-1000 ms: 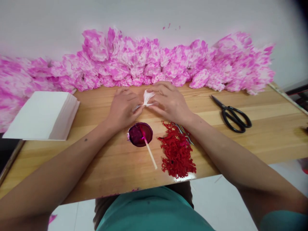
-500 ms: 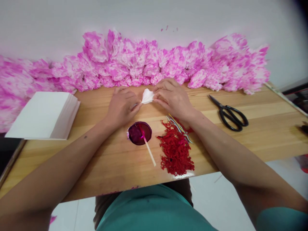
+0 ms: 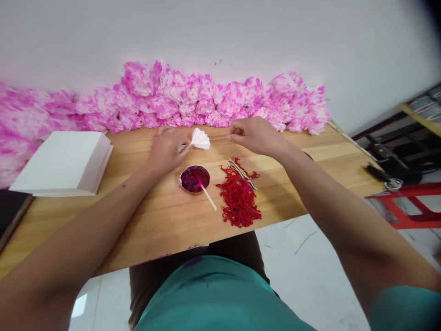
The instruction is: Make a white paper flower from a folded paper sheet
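Note:
In the middle of the table, my left hand [image 3: 170, 148] pinches the gathered end of a piece of white paper [image 3: 200, 139]. The paper's pleated part fans out to the right of the fingertips. My right hand [image 3: 253, 134] is raised to the right of the paper and apart from it, its fingers curled together; anything between them is hidden or too small to see. Closer to me sits a dish of dark purple dye [image 3: 195, 179] with a pale stick [image 3: 209, 199] leaning in it. Below my right hand lie red yarn pieces [image 3: 240, 197] and several thin coloured strands [image 3: 243, 173].
Pink-and-white paper flowers [image 3: 206, 101] line the table's back edge along the wall. A stack of white paper [image 3: 64, 161] stands at the left. Behind my right forearm, a bit of the black scissors handle [image 3: 308, 156] shows. A red plastic stool [image 3: 406, 207] stands beyond the table's right end.
My right hand has let go of the white paper and moved right. The paper stays in my left hand and looks more fanned. The camera view has turned right, and my forearm now covers most of the scissors.

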`<state>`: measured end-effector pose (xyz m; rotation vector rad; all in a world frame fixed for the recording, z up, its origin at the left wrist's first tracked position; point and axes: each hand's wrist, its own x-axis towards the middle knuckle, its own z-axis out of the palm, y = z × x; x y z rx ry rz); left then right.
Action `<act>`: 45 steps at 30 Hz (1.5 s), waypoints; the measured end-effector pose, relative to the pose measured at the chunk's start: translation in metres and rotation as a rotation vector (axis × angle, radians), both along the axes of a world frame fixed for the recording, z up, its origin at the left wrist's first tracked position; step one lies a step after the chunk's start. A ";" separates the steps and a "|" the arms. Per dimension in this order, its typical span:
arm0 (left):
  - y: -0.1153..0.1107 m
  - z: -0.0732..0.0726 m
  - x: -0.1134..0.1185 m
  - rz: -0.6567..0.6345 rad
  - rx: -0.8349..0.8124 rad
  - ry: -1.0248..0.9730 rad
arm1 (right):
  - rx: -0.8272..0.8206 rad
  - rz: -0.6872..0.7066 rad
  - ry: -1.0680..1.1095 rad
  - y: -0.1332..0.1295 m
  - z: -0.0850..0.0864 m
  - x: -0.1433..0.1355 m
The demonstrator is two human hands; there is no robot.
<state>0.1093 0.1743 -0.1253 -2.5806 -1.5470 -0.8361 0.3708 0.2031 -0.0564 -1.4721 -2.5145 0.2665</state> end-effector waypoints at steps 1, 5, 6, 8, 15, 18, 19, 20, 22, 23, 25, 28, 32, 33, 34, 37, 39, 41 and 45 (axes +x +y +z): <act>0.000 0.000 -0.001 0.003 0.001 -0.016 | -0.059 0.009 -0.042 -0.006 0.005 0.004; 0.001 -0.001 -0.004 0.011 0.019 -0.063 | -0.276 0.052 -0.141 -0.034 0.012 0.021; 0.001 -0.001 -0.005 0.017 0.021 -0.070 | -0.312 0.057 -0.148 -0.041 0.012 0.024; 0.001 -0.001 -0.005 0.035 0.027 -0.081 | -0.368 0.053 -0.134 -0.054 0.008 0.029; 0.002 -0.002 -0.007 0.055 0.026 -0.062 | -0.322 0.004 -0.119 -0.074 -0.004 0.027; 0.004 -0.003 -0.008 0.061 0.018 -0.055 | -0.277 -0.077 -0.233 -0.071 -0.006 0.018; 0.004 -0.003 -0.008 0.063 0.013 -0.053 | -0.270 -0.101 -0.258 -0.070 -0.007 0.015; 0.004 -0.003 -0.009 0.067 0.009 -0.053 | -0.267 -0.114 -0.270 -0.068 -0.008 0.014; 0.004 -0.003 -0.009 0.078 0.003 -0.057 | -0.296 -0.109 -0.244 -0.064 -0.009 0.016; 0.005 -0.003 -0.009 0.083 0.003 -0.060 | -0.334 -0.100 -0.199 -0.063 -0.009 0.019; 0.005 -0.003 -0.009 0.088 0.003 -0.064 | -0.444 -0.099 -0.057 -0.060 -0.009 0.026; 0.005 -0.003 -0.009 0.100 -0.005 -0.058 | -0.588 -0.147 0.142 -0.061 -0.004 0.037; 0.006 -0.005 -0.010 0.104 -0.002 -0.064 | -0.620 -0.178 0.261 -0.068 0.002 0.042; 0.006 -0.005 -0.010 0.100 -0.002 -0.070 | -0.618 -0.187 0.291 -0.069 0.002 0.042; 0.006 -0.005 -0.010 0.097 -0.001 -0.078 | -0.614 -0.195 0.320 -0.071 0.001 0.042; 0.006 -0.005 -0.010 0.095 -0.002 -0.095 | -0.598 -0.182 0.389 -0.072 -0.005 0.042; 0.004 -0.004 -0.010 0.095 -0.011 -0.095 | -0.590 -0.164 0.425 -0.070 -0.009 0.041; 0.003 -0.003 -0.010 0.096 -0.018 -0.093 | -0.575 -0.172 0.438 -0.066 -0.010 0.040; 0.003 -0.003 -0.010 0.091 -0.020 -0.103 | -0.335 -0.158 0.215 -0.056 -0.006 0.038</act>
